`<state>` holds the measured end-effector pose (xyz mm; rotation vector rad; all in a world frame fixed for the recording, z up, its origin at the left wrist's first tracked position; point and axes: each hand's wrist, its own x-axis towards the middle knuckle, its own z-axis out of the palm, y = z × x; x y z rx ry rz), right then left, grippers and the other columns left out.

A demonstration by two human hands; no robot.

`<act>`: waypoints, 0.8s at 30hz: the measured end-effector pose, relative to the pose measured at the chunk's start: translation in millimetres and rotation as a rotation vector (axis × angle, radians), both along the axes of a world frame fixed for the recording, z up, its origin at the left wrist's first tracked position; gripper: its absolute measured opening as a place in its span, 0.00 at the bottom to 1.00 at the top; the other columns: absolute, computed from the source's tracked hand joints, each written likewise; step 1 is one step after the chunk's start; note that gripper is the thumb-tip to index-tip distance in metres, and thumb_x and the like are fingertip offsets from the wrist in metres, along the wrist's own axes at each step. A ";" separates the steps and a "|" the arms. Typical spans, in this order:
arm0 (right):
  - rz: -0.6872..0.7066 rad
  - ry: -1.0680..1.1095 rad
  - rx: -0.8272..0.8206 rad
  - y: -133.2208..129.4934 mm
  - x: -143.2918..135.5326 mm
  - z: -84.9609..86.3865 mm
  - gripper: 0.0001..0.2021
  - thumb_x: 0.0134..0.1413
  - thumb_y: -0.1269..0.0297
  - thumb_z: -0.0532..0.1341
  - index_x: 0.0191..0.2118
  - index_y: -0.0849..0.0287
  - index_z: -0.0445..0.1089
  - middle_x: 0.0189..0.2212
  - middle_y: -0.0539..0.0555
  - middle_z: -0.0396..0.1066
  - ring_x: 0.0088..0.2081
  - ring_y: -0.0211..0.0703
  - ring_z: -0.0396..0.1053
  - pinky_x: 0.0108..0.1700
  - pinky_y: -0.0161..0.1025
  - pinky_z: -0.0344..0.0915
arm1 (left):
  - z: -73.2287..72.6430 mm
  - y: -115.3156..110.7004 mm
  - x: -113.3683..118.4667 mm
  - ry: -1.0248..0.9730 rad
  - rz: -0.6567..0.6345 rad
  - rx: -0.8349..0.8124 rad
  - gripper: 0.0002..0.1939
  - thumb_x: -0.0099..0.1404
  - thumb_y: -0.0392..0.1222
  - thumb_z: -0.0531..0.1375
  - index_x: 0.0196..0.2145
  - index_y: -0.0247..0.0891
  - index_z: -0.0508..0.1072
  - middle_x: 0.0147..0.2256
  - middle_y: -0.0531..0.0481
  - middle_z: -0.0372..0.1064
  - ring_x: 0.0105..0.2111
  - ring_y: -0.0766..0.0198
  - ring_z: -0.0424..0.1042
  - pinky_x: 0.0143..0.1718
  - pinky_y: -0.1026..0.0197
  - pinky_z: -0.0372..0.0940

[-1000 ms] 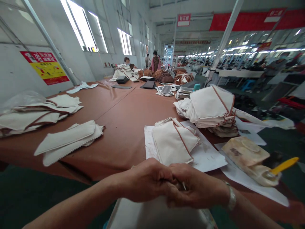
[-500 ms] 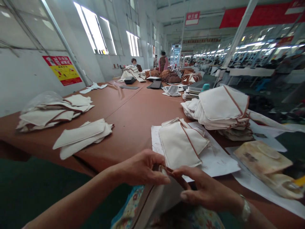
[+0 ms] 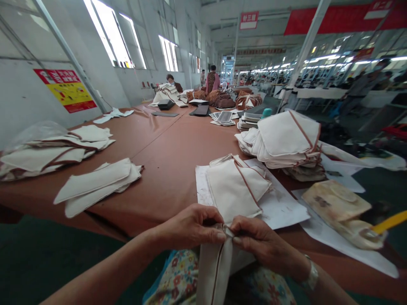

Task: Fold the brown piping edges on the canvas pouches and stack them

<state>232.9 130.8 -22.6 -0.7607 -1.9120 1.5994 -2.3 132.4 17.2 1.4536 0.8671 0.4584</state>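
Between my two hands hangs a white fabric piece [image 3: 214, 271] with a dark seam line, over my floral-patterned lap [image 3: 178, 275]. My left hand [image 3: 190, 226] pinches its top edge from the left. My right hand [image 3: 262, 241] pinches the same edge from the right, its fingertips close to the left ones. Just beyond the hands, white panels with brown trim [image 3: 232, 190] rest on white paper [image 3: 286, 212]. A taller stack of similar panels [image 3: 288, 135] stands behind them to the right.
On the brown table [image 3: 178, 156], white pieces [image 3: 98, 182] and a larger pile [image 3: 57, 150] lie at left. A stained container [image 3: 337, 203] with a yellow handle [image 3: 391, 222] sits at right. People, including one in pink [image 3: 212, 80], are in the background.
My right hand has closed in toward my left, and both now pinch the fabric's top edge side by side. The fabric hangs more upright, its seam facing me. The view has shifted slightly right.
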 end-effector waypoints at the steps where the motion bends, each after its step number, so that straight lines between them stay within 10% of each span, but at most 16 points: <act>1: 0.002 0.003 -0.020 0.1 1.9 -0.7 0.06 0.61 0.63 0.59 0.36 0.60 0.68 0.31 0.48 0.63 0.34 0.39 0.57 0.37 0.35 0.55 | -0.9 0.8 1.5 -0.009 -0.004 -0.030 0.17 0.61 0.48 0.66 0.39 0.30 0.74 0.29 0.54 0.63 0.28 0.69 0.56 0.28 0.67 0.51; 14: -0.130 0.013 -0.054 -16.8 -1.8 -16.6 0.10 0.64 0.62 0.53 0.33 0.59 0.65 0.27 0.47 0.58 0.30 0.39 0.54 0.32 0.35 0.52 | 0.6 1.2 14.3 -0.045 0.055 -0.223 0.13 0.54 0.42 0.67 0.31 0.28 0.75 0.25 0.52 0.66 0.25 0.69 0.57 0.27 0.66 0.50; 24: -0.228 -0.116 0.481 -24.9 -7.2 -5.9 0.05 0.63 0.72 0.52 0.39 0.58 0.64 0.33 0.51 0.65 0.33 0.40 0.64 0.36 0.37 0.58 | 2.6 -1.6 20.2 0.099 0.029 -0.113 0.08 0.56 0.38 0.60 0.32 0.30 0.76 0.22 0.56 0.60 0.23 0.70 0.52 0.24 0.65 0.47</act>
